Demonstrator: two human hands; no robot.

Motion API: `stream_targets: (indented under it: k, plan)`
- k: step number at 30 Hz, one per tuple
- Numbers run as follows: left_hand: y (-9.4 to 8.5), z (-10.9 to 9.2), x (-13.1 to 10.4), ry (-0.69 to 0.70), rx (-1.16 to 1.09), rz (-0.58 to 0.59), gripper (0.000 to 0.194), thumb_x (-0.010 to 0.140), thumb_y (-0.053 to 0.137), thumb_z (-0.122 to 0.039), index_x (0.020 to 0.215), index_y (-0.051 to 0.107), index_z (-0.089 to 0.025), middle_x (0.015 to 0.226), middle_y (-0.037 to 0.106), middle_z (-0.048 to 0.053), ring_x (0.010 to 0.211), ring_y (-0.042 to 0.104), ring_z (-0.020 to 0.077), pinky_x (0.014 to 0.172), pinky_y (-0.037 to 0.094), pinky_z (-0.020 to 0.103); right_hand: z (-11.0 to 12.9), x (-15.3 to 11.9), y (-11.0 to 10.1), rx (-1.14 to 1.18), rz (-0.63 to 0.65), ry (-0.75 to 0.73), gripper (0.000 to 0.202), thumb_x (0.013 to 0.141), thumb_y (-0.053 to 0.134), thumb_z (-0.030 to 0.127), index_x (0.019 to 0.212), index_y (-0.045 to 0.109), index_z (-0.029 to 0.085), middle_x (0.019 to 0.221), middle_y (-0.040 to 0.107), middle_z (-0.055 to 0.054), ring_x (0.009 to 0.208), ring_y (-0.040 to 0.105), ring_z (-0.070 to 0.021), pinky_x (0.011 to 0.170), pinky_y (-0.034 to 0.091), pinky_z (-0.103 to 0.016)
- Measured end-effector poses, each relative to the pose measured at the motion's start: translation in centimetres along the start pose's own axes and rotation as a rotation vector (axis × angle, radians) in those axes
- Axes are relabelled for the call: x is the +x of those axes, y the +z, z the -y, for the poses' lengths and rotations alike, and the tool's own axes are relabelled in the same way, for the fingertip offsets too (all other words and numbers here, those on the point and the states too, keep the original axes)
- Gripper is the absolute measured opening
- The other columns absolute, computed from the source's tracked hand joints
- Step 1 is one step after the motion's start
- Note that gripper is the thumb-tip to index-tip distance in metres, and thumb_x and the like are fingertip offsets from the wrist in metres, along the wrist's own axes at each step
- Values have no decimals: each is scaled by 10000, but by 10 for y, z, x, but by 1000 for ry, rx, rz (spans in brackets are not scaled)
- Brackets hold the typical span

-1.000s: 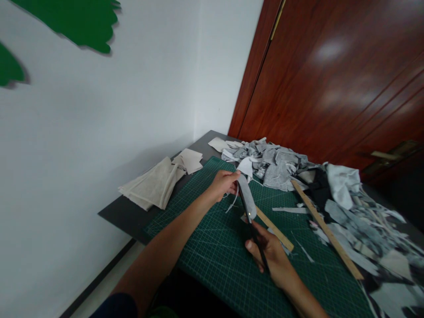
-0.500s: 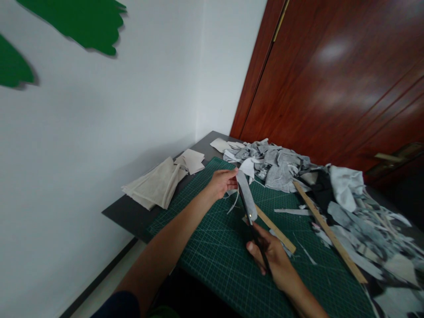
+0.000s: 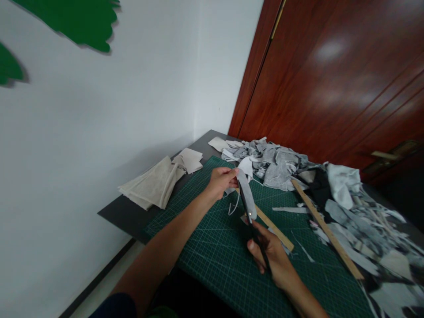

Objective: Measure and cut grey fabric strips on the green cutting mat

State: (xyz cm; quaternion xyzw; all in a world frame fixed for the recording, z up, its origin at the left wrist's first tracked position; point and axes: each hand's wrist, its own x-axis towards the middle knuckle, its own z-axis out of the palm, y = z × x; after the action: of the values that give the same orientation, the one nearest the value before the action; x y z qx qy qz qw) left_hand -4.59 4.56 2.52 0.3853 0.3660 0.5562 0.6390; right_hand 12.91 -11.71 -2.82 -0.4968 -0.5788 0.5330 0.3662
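Between thumb and fingers, my left hand [image 3: 222, 182] pinches the far end of a grey fabric strip [image 3: 247, 198]. Wrapped round the black handles of a pair of scissors [image 3: 245, 204] is my right hand [image 3: 270, 254]. The blades point away from me and lie along the left edge of the strip, looking nearly closed. A thin white sliver of fabric [image 3: 233, 206] dangles in a curl below my left hand. Both hands are above a green cutting mat [image 3: 212, 260] with a printed grid.
Beneath the scissors lies a wooden ruler [image 3: 274, 227]; a second wooden ruler [image 3: 326, 229] is farther right. Heaped grey and white fabric scraps [image 3: 278, 163] line the back and right. Folded beige cloth [image 3: 154, 183] rests at the left table edge, beside the white wall.
The dangling sliver has curled more below my left hand. Both hands keep nearly the same pose on strip and scissors, and the view has shifted slightly.
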Motion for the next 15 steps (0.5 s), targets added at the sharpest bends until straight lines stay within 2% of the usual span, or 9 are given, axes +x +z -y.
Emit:
stream_targets:
  k: [4, 10, 15]
  plan:
    - [1, -1, -1, 0, 4, 2, 223, 920, 736, -224, 744, 675, -102, 666, 733, 87, 548, 687, 149, 595, 603, 284, 1, 0, 0, -7, -8, -17, 1021, 828, 686, 755, 1520, 426, 50, 528, 405, 112, 367, 300, -59, 344, 278, -184]
    - [1, 2, 1, -4, 7, 13, 260, 880, 793, -287, 739, 676, -102, 691, 742, 90, 559, 696, 156, 619, 619, 309, 2, 0, 0, 0, -4, -22, 978, 843, 692, 730, 1520, 439, 71, 521, 404, 113, 360, 303, -59, 346, 285, -181]
    - [1, 3, 1, 0, 14, 14, 265, 876, 796, -296, 736, 676, -106, 705, 746, 90, 574, 702, 160, 647, 629, 329, 1, 0, 0, 9, -10, -8, 1027, 816, 705, 749, 1521, 431, 56, 532, 427, 104, 358, 300, -57, 337, 277, -185]
